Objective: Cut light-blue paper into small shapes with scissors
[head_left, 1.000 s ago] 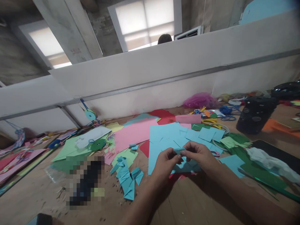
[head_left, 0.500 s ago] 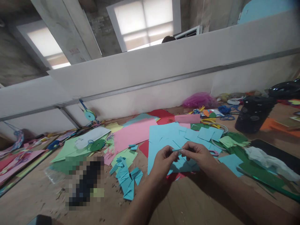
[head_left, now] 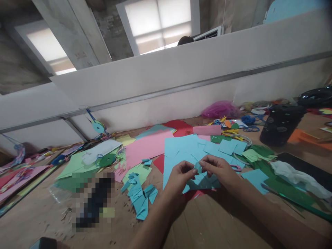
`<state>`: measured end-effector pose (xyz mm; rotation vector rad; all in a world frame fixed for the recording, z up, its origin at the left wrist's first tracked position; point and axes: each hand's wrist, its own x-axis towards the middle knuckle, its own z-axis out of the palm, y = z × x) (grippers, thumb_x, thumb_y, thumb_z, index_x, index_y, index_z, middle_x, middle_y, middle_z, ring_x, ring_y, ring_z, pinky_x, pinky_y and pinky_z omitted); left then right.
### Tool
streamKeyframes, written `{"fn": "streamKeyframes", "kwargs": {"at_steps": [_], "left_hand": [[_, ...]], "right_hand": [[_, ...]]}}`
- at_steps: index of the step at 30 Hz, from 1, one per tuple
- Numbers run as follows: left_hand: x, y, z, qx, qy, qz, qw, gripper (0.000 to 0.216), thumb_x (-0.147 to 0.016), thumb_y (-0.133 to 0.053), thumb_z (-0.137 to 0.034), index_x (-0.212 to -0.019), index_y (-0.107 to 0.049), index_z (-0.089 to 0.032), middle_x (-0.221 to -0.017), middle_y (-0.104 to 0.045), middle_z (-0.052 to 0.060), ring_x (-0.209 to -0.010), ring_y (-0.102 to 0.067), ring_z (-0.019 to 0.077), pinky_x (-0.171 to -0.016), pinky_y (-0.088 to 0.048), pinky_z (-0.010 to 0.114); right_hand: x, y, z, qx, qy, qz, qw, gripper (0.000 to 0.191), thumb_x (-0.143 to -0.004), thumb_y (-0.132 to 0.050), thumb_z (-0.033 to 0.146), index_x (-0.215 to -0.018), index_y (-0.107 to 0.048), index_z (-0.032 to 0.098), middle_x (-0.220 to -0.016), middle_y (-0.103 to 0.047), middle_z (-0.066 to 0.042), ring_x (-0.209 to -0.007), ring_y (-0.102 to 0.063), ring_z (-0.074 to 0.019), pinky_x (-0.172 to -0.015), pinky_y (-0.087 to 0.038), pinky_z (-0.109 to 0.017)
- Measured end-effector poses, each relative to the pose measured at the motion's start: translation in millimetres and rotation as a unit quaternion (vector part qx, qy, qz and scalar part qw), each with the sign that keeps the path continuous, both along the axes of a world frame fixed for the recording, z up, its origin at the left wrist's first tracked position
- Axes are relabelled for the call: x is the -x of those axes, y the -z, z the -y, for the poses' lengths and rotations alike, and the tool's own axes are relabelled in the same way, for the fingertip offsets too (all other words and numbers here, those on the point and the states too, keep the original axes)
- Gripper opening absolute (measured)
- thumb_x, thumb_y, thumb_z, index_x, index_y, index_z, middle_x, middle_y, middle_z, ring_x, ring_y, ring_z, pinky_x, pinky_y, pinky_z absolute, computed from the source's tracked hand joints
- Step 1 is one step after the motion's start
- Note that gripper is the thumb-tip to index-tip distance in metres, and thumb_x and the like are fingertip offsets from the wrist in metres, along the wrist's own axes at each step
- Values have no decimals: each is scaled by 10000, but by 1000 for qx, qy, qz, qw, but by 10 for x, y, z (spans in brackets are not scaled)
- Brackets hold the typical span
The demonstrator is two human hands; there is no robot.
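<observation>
Between my fingertips is a small piece of blue paper point(head_left: 197, 168), held up over a large blue sheet point(head_left: 178, 145). My left hand point(head_left: 183, 173) pinches its left side, and my right hand point(head_left: 214, 167) pinches its right side. Both hands are closed on the paper; its exact folds are too small to tell. Cut blue paper squares point(head_left: 228, 147) lie on the sheet beyond my right hand. To the left of my left forearm is a pile of folded blue paper pieces point(head_left: 138, 199). Pink-handled scissors point(head_left: 236, 168) show partly beside my right hand.
A black cup point(head_left: 281, 126) stands at the right, near crumpled white tissue point(head_left: 298, 176) and a dark flat object point(head_left: 308, 171). Pink paper point(head_left: 147, 148) and green sheets point(head_left: 80, 166) lie to the left. A white partition point(head_left: 155, 79) rises behind the table.
The small blue paper has turned from nearly edge-on to showing a broader face. My fingers have shifted slightly around it, and both hands still hold it.
</observation>
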<state>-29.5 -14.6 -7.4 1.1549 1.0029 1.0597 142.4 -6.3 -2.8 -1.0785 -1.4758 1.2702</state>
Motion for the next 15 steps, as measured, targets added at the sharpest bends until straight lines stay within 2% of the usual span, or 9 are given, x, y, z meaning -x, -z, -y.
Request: {"fn": "streamKeyframes", "kwargs": {"at_steps": [4, 8, 15], "left_hand": [[-4, -21, 14, 34, -42, 53, 997, 377, -541, -858, -360, -744, -593, -184, -669, -602, -20, -633, -593, 127, -669, -436, 256], [-18, 7, 9, 38, -20, 63, 997, 387, -559, -852, -372, -715, -552, -184, -639, -611, -16, -657, -624, 147, -684, -432, 263], [-4, -15, -4, -56, -23, -29, 998, 253, -671, -772, -396, -746, -647, -190, -694, -623, -1, -687, -562, 135, -675, -420, 256]], "right_hand": [[13, 24, 1, -12, -3, 12, 1000, 304, -748, -660, 498, -742, -617, 197, -678, -595, 4, -605, -511, -148, -549, -400, -268], [12, 43, 16, -69, 14, 77, 995, 228, -780, -642, 412, -741, -612, 189, -664, -600, 10, -620, -508, -149, -570, -374, -269], [-9, -64, 80, -165, 39, 177, 970, 190, -828, -593, 333, -688, -587, 206, -667, -595, 4, -634, -507, -159, -582, -359, -277]]}}
